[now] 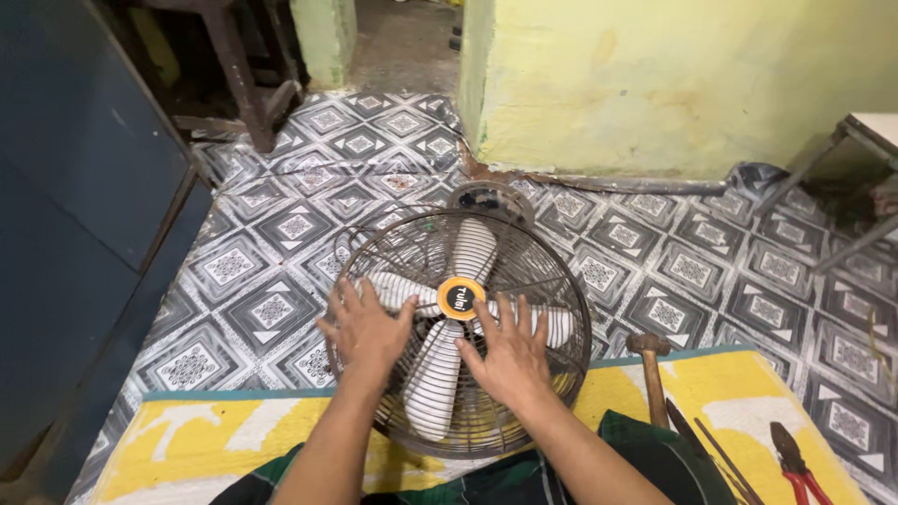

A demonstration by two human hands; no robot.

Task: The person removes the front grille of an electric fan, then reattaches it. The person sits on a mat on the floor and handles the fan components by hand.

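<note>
Head view: both hands are seen from above, laid flat on a fan lying face-up on the floor.
Left hand (363, 329): spread open and released, palm down on the wire grille (465, 329), fingers fanned over its left part; nothing is grasped.
Right hand (512, 353): also open and flat, palm pressed on the grille just right of the hub; nothing is clenched.
Between the hands: the orange hub (460, 297) with its dark centre is seen, just ahead of the fingertips, and one white blade (435, 383) runs back toward the person between the two wrists.
Fan (465, 329): a round metal cage with pale ribbed blades under it; it lies directly under both palms, its near edge resting over the mat.
Beyond the fingertips: the motor housing (490, 199) is seen at the far rim of the cage.
Under the wrists: a yellow mat (187, 449) with a teal edge and white patches is spread, and dark green cloth (645, 458) covers the person's lap.
Right of the right hand: a hammer (652, 374) lies on the mat, apart from the fan; further right, red-handled pliers (795, 468) lie near the mat's corner.
Floor (673, 271): patterned grey-and-white tiles.
Further out: a yellow-green wall (673, 84) ahead, a blue panel (75, 206) far left.
</note>
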